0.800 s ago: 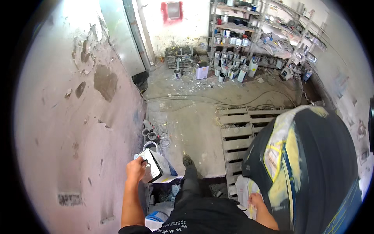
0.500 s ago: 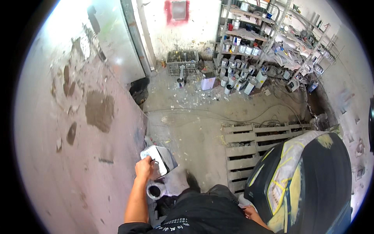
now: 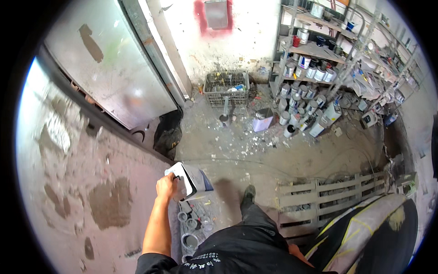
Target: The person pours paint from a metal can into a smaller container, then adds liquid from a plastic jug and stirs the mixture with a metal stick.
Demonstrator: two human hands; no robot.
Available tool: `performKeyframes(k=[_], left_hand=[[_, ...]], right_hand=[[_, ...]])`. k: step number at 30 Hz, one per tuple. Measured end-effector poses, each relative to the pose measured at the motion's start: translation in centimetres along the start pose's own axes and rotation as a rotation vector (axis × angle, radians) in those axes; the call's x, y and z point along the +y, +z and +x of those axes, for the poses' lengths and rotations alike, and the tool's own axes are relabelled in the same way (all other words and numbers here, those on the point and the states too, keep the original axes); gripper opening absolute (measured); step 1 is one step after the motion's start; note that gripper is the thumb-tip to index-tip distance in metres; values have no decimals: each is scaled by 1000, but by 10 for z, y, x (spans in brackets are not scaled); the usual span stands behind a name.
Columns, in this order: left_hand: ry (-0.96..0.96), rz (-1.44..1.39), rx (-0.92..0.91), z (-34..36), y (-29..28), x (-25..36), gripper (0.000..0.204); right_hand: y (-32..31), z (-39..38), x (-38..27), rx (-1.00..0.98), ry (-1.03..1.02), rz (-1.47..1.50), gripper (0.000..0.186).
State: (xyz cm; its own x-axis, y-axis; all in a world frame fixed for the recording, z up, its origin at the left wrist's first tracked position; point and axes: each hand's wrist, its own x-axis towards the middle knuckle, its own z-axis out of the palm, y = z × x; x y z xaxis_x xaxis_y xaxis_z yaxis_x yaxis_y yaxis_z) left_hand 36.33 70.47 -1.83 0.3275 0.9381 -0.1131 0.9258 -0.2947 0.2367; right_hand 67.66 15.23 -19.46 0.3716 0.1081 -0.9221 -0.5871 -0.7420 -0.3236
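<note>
My left hand [image 3: 166, 186] is closed round the dark handle on top of a white rectangular metal can [image 3: 200, 180]. The can hangs tilted above the floor, close to the stained panel-like wall [image 3: 150, 201] on my left. Below it, several used cups [image 3: 191, 223] and tubs stand along the foot of that wall. Only a small part of my right hand [image 3: 295, 251] shows at my right side, beside the masked black car part [image 3: 385, 233]. Its fingers are hidden by my clothes, so what it holds, if anything, does not show.
A wooden pallet [image 3: 299, 201] lies at the right on the floor. Ahead, a plastic crate [image 3: 226, 98], a lilac-sided square can [image 3: 263, 122] and several paint cans [image 3: 301, 109] stand before the shelves [image 3: 315, 45]. A black bag [image 3: 167, 132] slumps by the metal door [image 3: 137, 68].
I have stepped forward, one foot now out in front. The can has come along in my left hand, nearer the black bag. The car part has slid lower right; my right hand shows less.
</note>
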Motion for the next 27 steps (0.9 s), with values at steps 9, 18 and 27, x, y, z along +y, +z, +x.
performKeyframes(k=[9, 18, 27], left_hand=[[-9, 22, 23, 240, -13, 12, 24], [23, 11, -38, 523, 62, -13, 22], [-7, -86, -336, 784, 199, -52, 20]], right_hand=[[32, 50, -328, 49, -266, -110, 25], [116, 137, -465, 182, -168, -220, 21], [234, 140, -524, 46, 218, -317, 24]])
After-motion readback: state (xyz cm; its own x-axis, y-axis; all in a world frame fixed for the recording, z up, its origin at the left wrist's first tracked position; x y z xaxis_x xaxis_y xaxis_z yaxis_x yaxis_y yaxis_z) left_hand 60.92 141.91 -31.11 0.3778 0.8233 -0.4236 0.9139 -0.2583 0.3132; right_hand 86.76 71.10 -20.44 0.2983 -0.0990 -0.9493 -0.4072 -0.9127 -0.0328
